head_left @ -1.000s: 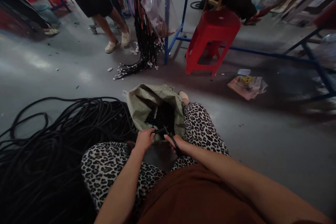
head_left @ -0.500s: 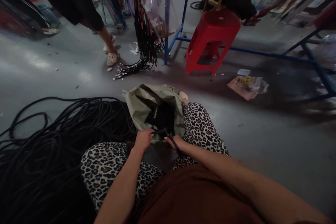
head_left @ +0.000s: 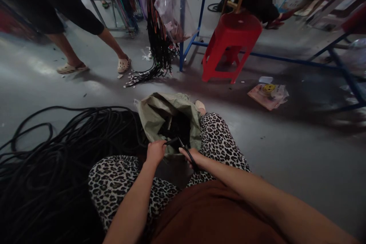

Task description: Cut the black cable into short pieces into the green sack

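Between my knees stands a pale green woven sack point(head_left: 148, 116), its mouth open and dark pieces inside. My left hand point(head_left: 156, 152) is closed round a black cord point(head_left: 171, 142), whose end sticks out to the right over the sack's near rim. Closed on the black handles of a pair of scissors point(head_left: 188, 155), my right hand point(head_left: 195, 157) holds the blades up toward the cord's end. Whether the blades touch the cord I cannot tell. A big heap of black cord point(head_left: 71, 141) lies on the floor to my left.
A red plastic stool point(head_left: 233, 45) stands ahead beside a blue metal frame point(head_left: 183, 19). Hanging cords point(head_left: 158, 45) trail onto the floor. A plastic packet point(head_left: 270, 95) lies right of the stool. One person's legs point(head_left: 82, 23) are at the left; another person sits behind the stool.
The person at the left has stepped, and both beige clogs now show apart on the floor. My scissors and the cord have shifted only slightly.
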`<control>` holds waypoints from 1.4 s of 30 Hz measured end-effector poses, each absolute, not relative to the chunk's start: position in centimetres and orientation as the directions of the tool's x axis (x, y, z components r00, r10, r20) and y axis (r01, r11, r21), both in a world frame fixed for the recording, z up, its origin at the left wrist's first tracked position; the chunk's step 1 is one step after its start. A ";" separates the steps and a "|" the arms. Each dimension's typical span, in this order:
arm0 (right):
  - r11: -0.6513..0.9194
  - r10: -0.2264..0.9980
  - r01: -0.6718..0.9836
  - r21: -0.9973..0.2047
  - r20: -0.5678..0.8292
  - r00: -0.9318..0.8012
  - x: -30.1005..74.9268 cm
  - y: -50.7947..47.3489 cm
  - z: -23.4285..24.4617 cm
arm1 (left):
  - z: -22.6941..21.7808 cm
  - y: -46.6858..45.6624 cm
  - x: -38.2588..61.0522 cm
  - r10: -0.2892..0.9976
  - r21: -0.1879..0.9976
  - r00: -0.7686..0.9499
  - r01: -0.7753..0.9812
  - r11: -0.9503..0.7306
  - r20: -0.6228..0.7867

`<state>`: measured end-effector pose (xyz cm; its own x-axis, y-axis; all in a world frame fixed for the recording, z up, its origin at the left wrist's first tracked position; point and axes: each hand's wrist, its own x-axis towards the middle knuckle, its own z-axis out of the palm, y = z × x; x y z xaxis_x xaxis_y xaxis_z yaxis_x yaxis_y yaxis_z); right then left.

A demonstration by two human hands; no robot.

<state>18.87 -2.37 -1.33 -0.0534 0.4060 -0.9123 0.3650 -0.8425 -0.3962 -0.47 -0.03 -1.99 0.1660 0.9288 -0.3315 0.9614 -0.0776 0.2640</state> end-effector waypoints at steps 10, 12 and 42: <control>-0.834 0.361 0.389 -0.392 -0.920 -0.154 18.8 -2.6 -1.9 | -1.6 -0.3 0.2 0.925 0.292 0.226 0.947 -0.135 -0.305; -0.837 0.360 0.386 -0.387 -0.922 -0.143 18.8 -2.6 -1.9 | -1.6 -0.4 0.3 0.920 0.304 0.242 0.941 -0.146 -0.307; -0.805 0.429 0.414 -0.425 -0.899 -0.087 19.0 -2.7 -2.6 | -2.1 -0.3 -0.7 0.895 0.281 0.205 0.955 -0.094 -0.397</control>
